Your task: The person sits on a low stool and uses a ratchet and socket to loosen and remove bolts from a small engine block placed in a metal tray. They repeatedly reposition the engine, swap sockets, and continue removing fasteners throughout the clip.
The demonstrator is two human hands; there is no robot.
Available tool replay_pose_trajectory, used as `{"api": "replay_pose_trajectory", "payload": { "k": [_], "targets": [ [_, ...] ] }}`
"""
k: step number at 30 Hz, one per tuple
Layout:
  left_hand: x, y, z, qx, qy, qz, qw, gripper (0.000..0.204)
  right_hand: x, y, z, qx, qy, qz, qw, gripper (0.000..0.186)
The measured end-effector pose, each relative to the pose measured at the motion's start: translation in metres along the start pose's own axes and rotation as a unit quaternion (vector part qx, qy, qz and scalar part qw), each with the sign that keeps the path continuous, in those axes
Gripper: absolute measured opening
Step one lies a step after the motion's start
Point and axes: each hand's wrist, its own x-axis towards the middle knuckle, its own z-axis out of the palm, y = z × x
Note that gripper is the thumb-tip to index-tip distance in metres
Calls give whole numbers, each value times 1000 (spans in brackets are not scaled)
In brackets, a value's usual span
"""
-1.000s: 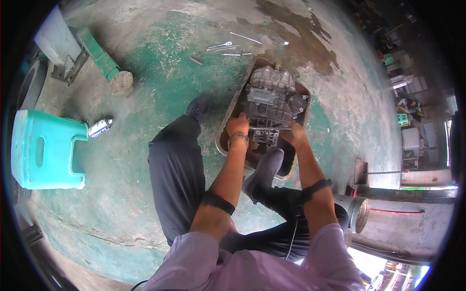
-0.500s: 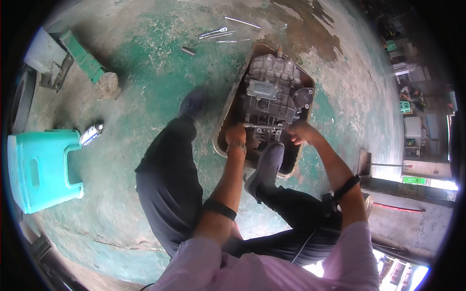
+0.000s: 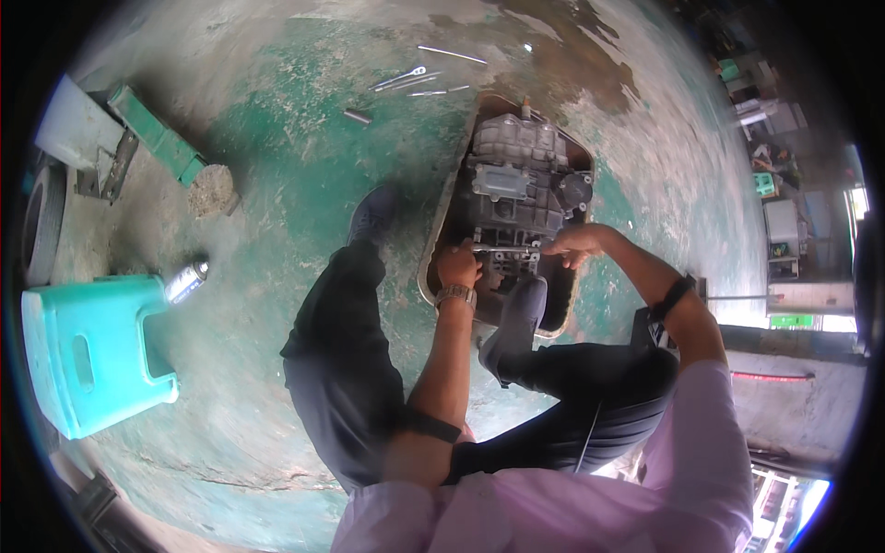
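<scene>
A grey cast-metal housing, like a gearbox [image 3: 518, 147], lies in a rusty-rimmed tray [image 3: 445, 198] on the floor in front of me. Across its near end runs a slim metal rod [image 3: 505, 249], roughly level from side to side. My left hand [image 3: 457, 265] is closed round the rod's left end, a metal watch on that wrist. At the other end, the fingertips of my right hand [image 3: 579, 243] pinch the rod, its other fingers loosely curled. My right shoe [image 3: 522, 311] reaches over the tray's near edge, against the housing's near end.
Several thin metal tools, a ratchet [image 3: 413, 74] among them, lie on the floor beyond, with a short metal tube [image 3: 358, 116]. On the left are a turquoise stool [image 3: 83, 359], a spray can [image 3: 186, 282] and a green metal beam [image 3: 157, 134]. Shelves of clutter line the right.
The whole view has shifted a little. My right hand's fingers have opened out slightly at the rod's end. My left hand stays on the other end.
</scene>
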Motion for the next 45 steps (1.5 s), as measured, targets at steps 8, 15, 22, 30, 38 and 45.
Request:
{"api": "replay_pose_trajectory", "payload": {
  "k": [8, 15, 22, 30, 38, 45],
  "targets": [
    [16, -29, 27, 39, -60, -91, 993, 24, 3, -10, 14, -109, 54, 83, 989, 84],
    [30, -41, -2, 234, -86, -67, 966, 27, -4, -10, 25, -166, 125, 64, 976, 64],
    [73, -50, -4, 360, -29, -34, 932, 43, -3, -6, 23, -248, 126, 35, 960, 57],
    [154, -91, 13, 606, -68, 90, 787, 45, 11, -9, 18, -289, 110, 0, 951, 50],
    [179, -123, 18, 562, -119, 54, 817, 70, 54, 7, 20, -45, 48, 68, 995, 46],
    [158, -107, 27, 484, -60, 93, 868, 81, 62, 6, 29, -24, 67, 4, 997, 49]
  ]
}}
